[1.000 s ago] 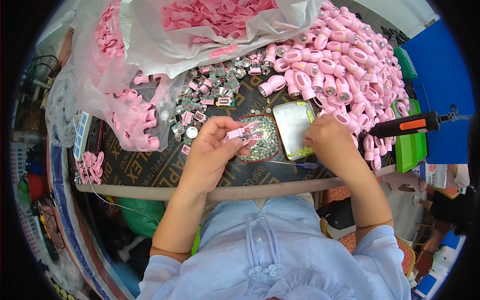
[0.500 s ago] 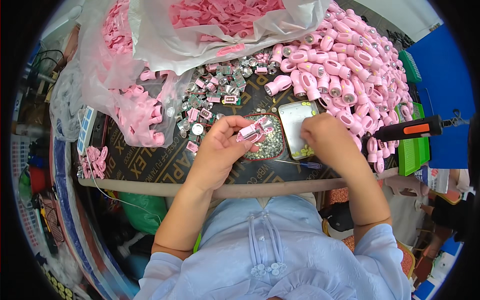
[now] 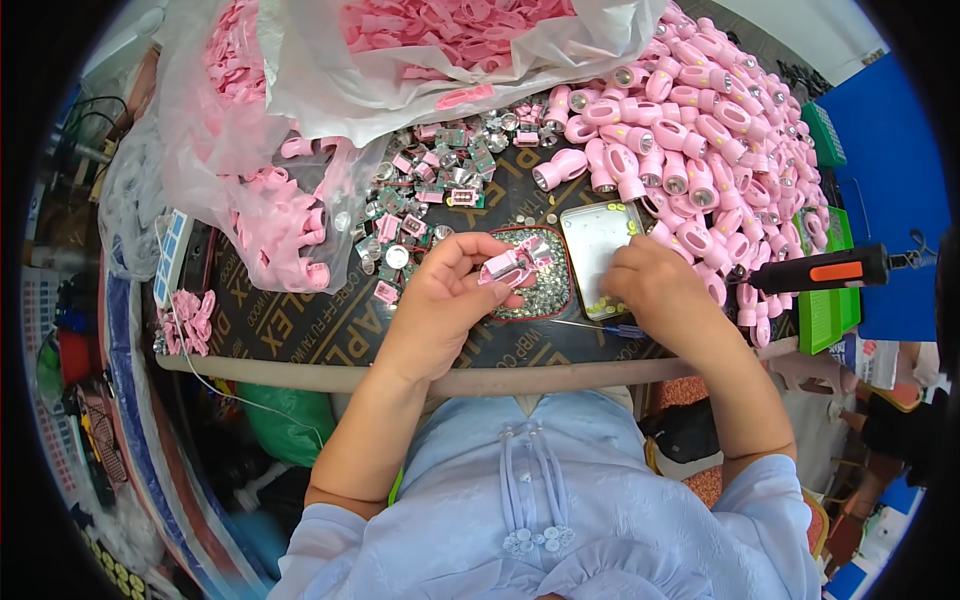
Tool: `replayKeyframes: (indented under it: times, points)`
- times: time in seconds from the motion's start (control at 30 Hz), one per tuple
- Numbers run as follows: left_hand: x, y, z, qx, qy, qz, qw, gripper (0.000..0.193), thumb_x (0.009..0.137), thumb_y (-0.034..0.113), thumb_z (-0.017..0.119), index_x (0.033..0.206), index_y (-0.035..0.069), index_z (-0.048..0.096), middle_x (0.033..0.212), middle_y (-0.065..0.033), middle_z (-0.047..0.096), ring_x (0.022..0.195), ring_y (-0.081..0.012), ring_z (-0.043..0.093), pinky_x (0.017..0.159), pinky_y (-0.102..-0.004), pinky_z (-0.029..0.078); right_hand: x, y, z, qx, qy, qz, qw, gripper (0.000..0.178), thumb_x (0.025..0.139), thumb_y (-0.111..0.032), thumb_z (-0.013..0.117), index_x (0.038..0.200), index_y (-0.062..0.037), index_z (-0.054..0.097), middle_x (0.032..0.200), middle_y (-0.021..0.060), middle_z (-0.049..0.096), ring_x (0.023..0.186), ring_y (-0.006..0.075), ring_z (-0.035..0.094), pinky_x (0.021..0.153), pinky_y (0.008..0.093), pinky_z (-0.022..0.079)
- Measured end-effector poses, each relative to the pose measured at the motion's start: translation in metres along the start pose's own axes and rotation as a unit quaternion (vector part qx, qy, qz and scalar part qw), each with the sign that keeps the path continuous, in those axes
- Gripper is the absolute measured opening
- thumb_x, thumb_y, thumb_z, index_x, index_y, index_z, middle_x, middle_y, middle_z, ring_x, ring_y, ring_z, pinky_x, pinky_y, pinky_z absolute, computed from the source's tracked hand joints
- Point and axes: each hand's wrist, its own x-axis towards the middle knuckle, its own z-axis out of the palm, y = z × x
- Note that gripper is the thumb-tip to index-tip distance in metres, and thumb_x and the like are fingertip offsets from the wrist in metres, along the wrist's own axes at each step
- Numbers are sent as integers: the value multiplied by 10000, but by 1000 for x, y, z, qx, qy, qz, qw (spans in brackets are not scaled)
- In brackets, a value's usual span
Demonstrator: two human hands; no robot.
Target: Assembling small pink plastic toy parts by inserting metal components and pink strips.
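Note:
My left hand (image 3: pixel 437 305) is closed around a pink flashlight shell half (image 3: pixel 508 266), its inner parts facing up. To its right, my right hand (image 3: pixel 662 292) reaches over a shallow white tray (image 3: pixel 590 247). Its fingers are bent and pressed together at the small yellow-green pieces (image 3: pixel 604 308) in the tray; whether a piece is between the fingertips is hidden. Behind and below the shell half stands a red-rimmed dish (image 3: pixel 571 283) full of small metal parts. A screwdriver (image 3: pixel 627 331) with a blue handle lies at the tray's near edge.
Finished-looking pink flashlights (image 3: pixel 690 150) are heaped at the right. Loose inner assemblies (image 3: pixel 410 228) lie left of centre. Bags of pink shells (image 3: pixel 470 45) fill the back and left. A black-and-orange power screwdriver (image 3: pixel 820 271) hangs at right beside green trays (image 3: pixel 830 305).
My right hand has shifted slightly right and down within the tray, its fingers closer to the yellow-green pieces. My left hand still holds the shell half, turned slightly.

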Motion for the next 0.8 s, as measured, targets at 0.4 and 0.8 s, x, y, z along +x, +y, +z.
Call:
replayKeyframes:
  times: [0.4,0.8]
  points:
    - [-1,-3,-1,10,3,-7,1000,338,902,-75,621,1218,-11,520,1172,-120,611,964,-157,668,870,-278,570,1,-6,-3,40,40,50,997,190,732,38,698,901,-50,688,884,105,653,879,313,627,775,412,525]
    - [-1,-1,1,3,-1,-5,1000,338,905,-72,620,1223,-9,523,1166,-120,618,987,-162,668,865,-279,569,3,1,15,14,16,36,999,200,700,23,668,888,-44,663,894,110,630,903,316,604,786,412,511]
